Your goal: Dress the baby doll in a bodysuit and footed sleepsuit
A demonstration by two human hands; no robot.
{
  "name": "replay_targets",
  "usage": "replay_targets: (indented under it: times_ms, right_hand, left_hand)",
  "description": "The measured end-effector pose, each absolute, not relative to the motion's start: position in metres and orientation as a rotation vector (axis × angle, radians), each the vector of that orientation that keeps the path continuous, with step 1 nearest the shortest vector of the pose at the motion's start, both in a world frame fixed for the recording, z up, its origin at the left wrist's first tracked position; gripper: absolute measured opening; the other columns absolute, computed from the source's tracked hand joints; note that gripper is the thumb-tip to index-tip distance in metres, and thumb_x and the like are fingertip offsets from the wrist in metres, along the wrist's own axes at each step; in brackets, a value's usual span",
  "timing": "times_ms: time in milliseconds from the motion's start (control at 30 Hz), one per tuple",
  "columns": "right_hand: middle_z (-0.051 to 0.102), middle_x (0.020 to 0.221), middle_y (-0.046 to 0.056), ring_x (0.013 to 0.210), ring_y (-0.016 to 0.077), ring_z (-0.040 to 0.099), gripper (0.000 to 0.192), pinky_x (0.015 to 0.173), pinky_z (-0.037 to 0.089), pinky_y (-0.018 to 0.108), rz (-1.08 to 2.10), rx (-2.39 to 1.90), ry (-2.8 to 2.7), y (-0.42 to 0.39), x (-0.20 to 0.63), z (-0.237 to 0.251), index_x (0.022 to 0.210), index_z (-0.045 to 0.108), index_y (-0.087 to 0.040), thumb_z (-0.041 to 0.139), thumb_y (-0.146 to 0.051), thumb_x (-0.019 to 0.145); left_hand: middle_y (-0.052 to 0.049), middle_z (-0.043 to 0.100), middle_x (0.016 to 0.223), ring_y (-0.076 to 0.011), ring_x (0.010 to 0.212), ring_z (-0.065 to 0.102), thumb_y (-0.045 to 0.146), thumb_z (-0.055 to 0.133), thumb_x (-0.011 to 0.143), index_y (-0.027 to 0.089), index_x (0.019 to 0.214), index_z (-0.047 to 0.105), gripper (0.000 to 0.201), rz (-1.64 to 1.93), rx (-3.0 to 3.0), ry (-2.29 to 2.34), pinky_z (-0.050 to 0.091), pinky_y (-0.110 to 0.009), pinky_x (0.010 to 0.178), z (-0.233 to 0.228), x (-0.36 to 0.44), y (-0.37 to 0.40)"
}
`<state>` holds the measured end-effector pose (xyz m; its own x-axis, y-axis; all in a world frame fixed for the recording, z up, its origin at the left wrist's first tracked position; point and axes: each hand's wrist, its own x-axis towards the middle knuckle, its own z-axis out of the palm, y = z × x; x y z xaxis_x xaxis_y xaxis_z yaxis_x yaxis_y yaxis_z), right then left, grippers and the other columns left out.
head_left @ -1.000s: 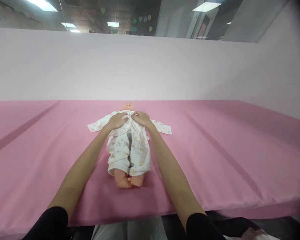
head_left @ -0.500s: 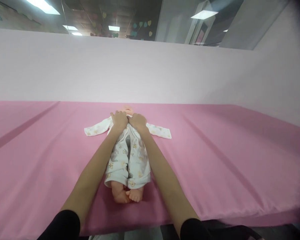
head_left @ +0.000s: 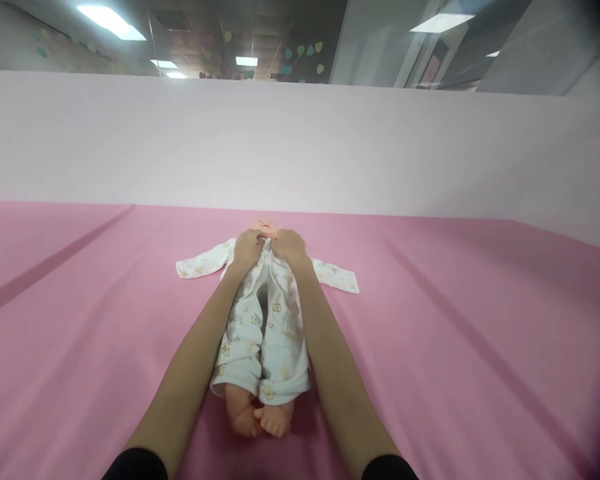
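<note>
Pink sheet (head_left: pixel 440 387) bears doll (head_left: pixel 284 333) — chest beneath left grip (head_left: pixel 249 249) and right grip (head_left: pixel 289 247).

Here's the creased pink counter (head_left: pixel 430 373), stretching wide, and on it lies the doll (head_left: pixel 286 333), face up, printed white sleeves (head_left: pixel 207 261) spread, bare feet (head_left: pixel 275 420) nearest us.

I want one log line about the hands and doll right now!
left hand: on outfit, upper front; right hand: same; doll: lying face-up; sleeves: spread outward; pink sheet: beneath
</note>
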<state>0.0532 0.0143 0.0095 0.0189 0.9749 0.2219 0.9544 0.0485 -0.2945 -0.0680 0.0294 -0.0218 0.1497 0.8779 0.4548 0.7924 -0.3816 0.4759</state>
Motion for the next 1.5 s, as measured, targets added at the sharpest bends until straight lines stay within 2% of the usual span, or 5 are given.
replay_targets:
  times_ms: [267, 567, 867, 1233, 1500]
  right_hand:
    - [0.054, 0.060, -0.002, 0.061, 0.0138, 0.048, 0.014, 0.058, 0.035, 0.023, 0.404, -1.504, -1.865, 0.022, 0.064, 0.002, 0.066, 0.061, -0.017, 0.047, -0.015, 0.070]
    - [0.046, 0.054, -0.003, 0.058, 0.0118, 0.043, 0.013, 0.058, 0.033, 0.023, 0.425, -1.414, -1.981, 0.013, 0.063, 0.010, 0.059, 0.058, -0.017, 0.049, -0.009, 0.067]
    - [0.054, 0.062, 0.001, 0.062, 0.0130, 0.046, 0.014, 0.060, 0.033, 0.024, 0.189, -1.529, -2.108, 0.012, 0.051, 0.010, 0.063, 0.058, -0.015, 0.051, -0.010, 0.073]
    - [0.066, 0.066, 0.003, 0.063, 0.0128, 0.059, 0.025, 0.066, 0.042, 0.022, 0.598, -1.348, -1.927, 0.024, 0.061, 0.000, 0.071, 0.065, -0.014, 0.041, -0.012, 0.078]
    - [0.069, 0.083, 0.006, 0.076, 0.0157, 0.060, 0.014, 0.074, 0.043, 0.024, 0.277, -1.470, -1.943, 0.018, 0.052, 0.004, 0.081, 0.071, -0.015, 0.058, -0.018, 0.076]
  left_hand:
    - [-0.003, 0.071, 0.095, -0.0152, 0.081, 0.062, 0.018, 0.054, 0.082, 0.018, 0.096, 0.070, 0.021, 1.295, 2.041, 1.443, 0.046, -0.027, 0.080, -0.029, -0.077, 0.028]
    - [-0.003, 0.071, 0.086, -0.0130, 0.070, 0.061, 0.019, 0.061, 0.076, 0.017, 0.090, 0.068, 0.015, 1.382, 1.915, 1.406, 0.045, -0.025, 0.069, -0.037, -0.079, 0.035]
    - [0.000, 0.070, 0.088, -0.0089, 0.059, 0.054, 0.018, 0.058, 0.077, 0.018, 0.092, 0.066, 0.018, 1.482, 1.863, 1.314, 0.041, -0.022, 0.060, -0.043, -0.082, 0.034]
    - [-0.003, 0.070, 0.089, -0.0135, 0.078, 0.063, 0.020, 0.060, 0.075, 0.017, 0.089, 0.066, 0.015, 1.468, 1.819, 1.283, 0.045, -0.024, 0.069, -0.042, -0.082, 0.033]
    - [-0.002, 0.071, 0.084, -0.0142, 0.080, 0.064, 0.015, 0.051, 0.077, 0.018, 0.092, 0.067, 0.021, 1.501, 1.791, 1.343, 0.046, -0.025, 0.075, -0.041, -0.081, 0.031]
